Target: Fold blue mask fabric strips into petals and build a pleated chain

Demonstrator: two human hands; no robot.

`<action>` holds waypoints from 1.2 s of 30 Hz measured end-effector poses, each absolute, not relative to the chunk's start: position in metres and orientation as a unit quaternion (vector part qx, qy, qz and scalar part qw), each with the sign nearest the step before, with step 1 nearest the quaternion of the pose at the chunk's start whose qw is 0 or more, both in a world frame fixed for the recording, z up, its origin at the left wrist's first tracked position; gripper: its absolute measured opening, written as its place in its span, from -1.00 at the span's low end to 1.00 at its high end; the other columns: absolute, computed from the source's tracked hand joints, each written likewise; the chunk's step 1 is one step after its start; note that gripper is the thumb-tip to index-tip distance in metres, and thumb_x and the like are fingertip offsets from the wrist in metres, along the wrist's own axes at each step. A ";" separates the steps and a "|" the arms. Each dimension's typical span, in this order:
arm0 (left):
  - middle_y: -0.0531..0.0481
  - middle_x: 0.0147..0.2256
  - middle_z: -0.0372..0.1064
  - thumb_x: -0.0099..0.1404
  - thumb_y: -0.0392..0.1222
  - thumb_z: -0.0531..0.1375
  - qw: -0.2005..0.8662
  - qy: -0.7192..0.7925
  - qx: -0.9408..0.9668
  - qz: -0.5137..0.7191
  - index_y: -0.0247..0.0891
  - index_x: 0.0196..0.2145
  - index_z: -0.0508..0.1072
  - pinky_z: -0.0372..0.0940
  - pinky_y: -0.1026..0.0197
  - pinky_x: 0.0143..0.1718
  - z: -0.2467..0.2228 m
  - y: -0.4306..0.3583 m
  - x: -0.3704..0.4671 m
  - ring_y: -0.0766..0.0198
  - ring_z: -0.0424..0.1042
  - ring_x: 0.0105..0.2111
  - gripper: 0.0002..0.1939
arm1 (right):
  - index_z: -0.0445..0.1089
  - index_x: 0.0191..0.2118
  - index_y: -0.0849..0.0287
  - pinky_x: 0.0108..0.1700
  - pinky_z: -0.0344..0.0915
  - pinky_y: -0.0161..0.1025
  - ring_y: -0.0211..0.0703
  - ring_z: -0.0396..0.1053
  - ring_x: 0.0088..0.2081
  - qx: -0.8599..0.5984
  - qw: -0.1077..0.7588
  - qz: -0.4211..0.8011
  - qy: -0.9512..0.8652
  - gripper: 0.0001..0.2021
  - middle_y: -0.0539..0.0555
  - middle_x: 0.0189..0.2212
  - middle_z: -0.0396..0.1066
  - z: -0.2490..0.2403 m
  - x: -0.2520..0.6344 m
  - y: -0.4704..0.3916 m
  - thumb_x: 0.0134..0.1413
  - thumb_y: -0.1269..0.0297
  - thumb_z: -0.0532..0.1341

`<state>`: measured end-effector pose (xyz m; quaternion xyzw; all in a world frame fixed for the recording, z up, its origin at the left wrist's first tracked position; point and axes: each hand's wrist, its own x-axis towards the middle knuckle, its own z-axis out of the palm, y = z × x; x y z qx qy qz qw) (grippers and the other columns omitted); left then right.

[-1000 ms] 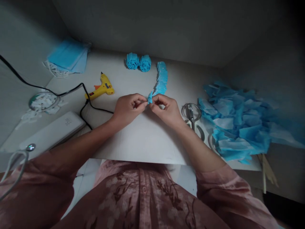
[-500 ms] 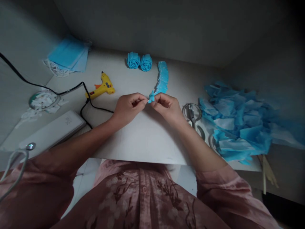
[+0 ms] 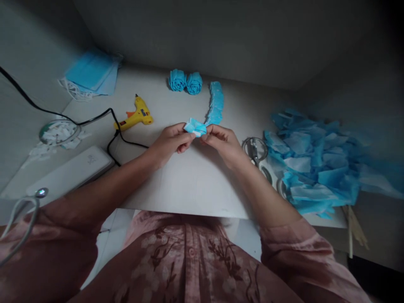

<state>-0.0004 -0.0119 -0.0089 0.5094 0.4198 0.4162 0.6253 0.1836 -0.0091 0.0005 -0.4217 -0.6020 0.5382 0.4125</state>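
Between my hands, over the middle of the table, is a small folded blue-and-white fabric piece [image 3: 196, 127]. My left hand [image 3: 172, 142] pinches its left end between thumb and fingers. At its right end the fingertips of my right hand [image 3: 222, 143] close on it. Just beyond my right fingers, a curved row of overlapping blue fabric pieces [image 3: 216, 102] lies on the table. Two blue fabric roses [image 3: 185, 81] sit side by side farther back. Part of the held piece is hidden behind my fingers.
To the left lie a yellow glue gun [image 3: 136, 114] with a black cord, stacked blue face masks [image 3: 91, 72], a dish of white scraps [image 3: 59, 132] and a white power bank [image 3: 71, 170]. On the right are scissors [image 3: 255, 152] and a heap of blue fabric pieces [image 3: 315, 155].
The fabric piece has turned and spread out, showing more of its blue and white surface. My left hand has shifted slightly left and rolled its grip; my right hand stays nearly in place.
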 end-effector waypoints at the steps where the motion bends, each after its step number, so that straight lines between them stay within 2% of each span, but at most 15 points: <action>1: 0.15 -0.61 0.19 0.17 -0.20 0.24 0.619 0.424 0.511 0.419 -0.25 -0.42 0.32 0.01 0.33 -0.58 -0.010 -0.012 0.000 0.47 0.13 -0.62 -0.86 | 0.38 -0.44 0.14 -0.22 0.15 -0.25 -0.25 0.22 -0.37 -0.421 0.408 0.538 -0.605 -0.80 -0.06 -0.50 0.27 0.001 0.184 -0.009 -0.03 0.14 0.32; 4: 0.16 -0.62 0.18 0.16 -0.23 0.23 0.602 0.440 0.520 0.416 -0.25 -0.43 0.34 0.00 0.33 -0.58 -0.009 -0.014 0.000 0.47 0.10 -0.62 -0.89 | 0.40 -0.39 0.14 -0.21 0.17 -0.25 -0.23 0.24 -0.34 -0.416 0.402 0.542 -0.610 -0.77 -0.05 -0.47 0.31 0.001 0.183 -0.009 0.00 0.08 0.31; 7: 0.17 -0.63 0.15 0.14 -0.23 0.22 0.580 0.443 0.544 0.415 -0.25 -0.44 0.34 -0.01 0.32 -0.58 -0.006 -0.016 0.001 0.46 0.08 -0.62 -0.90 | 0.36 -0.42 0.14 -0.29 0.11 -0.28 -0.27 0.16 -0.39 -0.420 0.401 0.531 -0.617 -0.71 -0.08 -0.50 0.22 0.000 0.182 -0.009 -0.07 0.05 0.37; 10: 0.17 -0.63 0.13 0.13 -0.23 0.22 0.561 0.439 0.565 0.416 -0.25 -0.47 0.33 -0.02 0.32 -0.58 -0.003 -0.017 0.003 0.46 0.07 -0.61 -0.88 | 0.30 -0.48 0.14 -0.36 0.01 -0.29 -0.31 0.05 -0.44 -0.428 0.398 0.514 -0.628 -0.72 -0.11 -0.54 0.12 -0.003 0.181 -0.009 -0.09 0.10 0.37; 15: 0.16 -0.63 0.14 0.13 -0.25 0.20 0.554 0.453 0.563 0.414 -0.24 -0.48 0.31 0.00 0.33 -0.57 0.000 -0.018 0.004 0.45 0.08 -0.61 -0.90 | 0.31 -0.49 0.15 -0.39 -0.04 -0.28 -0.32 0.01 -0.46 -0.433 0.396 0.506 -0.633 -0.79 -0.11 -0.56 0.08 -0.005 0.181 -0.008 -0.05 0.18 0.31; 23: 0.13 -0.60 0.21 0.11 -0.27 0.16 0.559 0.469 0.540 0.419 -0.24 -0.51 0.29 0.03 0.34 -0.58 0.000 -0.015 0.000 0.45 0.13 -0.60 -0.91 | 0.37 -0.46 0.15 -0.31 0.06 -0.27 -0.29 0.12 -0.39 -0.427 0.395 0.537 -0.611 -0.78 -0.07 -0.50 0.20 0.002 0.184 -0.009 -0.05 0.13 0.34; 27: 0.13 -0.61 0.20 0.11 -0.27 0.17 0.556 0.477 0.541 0.414 -0.25 -0.49 0.31 0.02 0.34 -0.59 0.001 -0.015 0.000 0.46 0.12 -0.61 -0.93 | 0.39 -0.45 0.15 -0.30 0.07 -0.27 -0.30 0.11 -0.40 -0.427 0.403 0.542 -0.601 -0.72 -0.08 -0.50 0.21 0.002 0.184 -0.008 -0.11 0.07 0.40; 33: 0.12 -0.59 0.24 0.24 -0.11 0.15 0.559 0.477 0.516 0.439 -0.22 -0.40 0.33 0.01 0.30 -0.59 0.002 -0.015 0.000 0.41 0.14 -0.62 -0.86 | 0.34 -0.48 0.14 -0.32 0.05 -0.27 -0.30 0.08 -0.42 -0.444 0.439 0.506 -0.595 -0.77 -0.09 -0.54 0.13 -0.002 0.184 -0.006 -0.07 0.14 0.35; 36: 0.13 -0.63 0.15 0.24 -0.07 0.16 0.472 0.498 0.543 0.484 -0.22 -0.50 0.31 -0.03 0.28 -0.56 0.005 -0.018 0.000 0.41 0.07 -0.61 -0.77 | 0.30 -0.50 0.14 -0.33 0.03 -0.27 -0.30 0.07 -0.43 -0.454 0.454 0.480 -0.598 -0.79 -0.09 -0.55 0.11 -0.003 0.183 -0.005 -0.05 0.18 0.31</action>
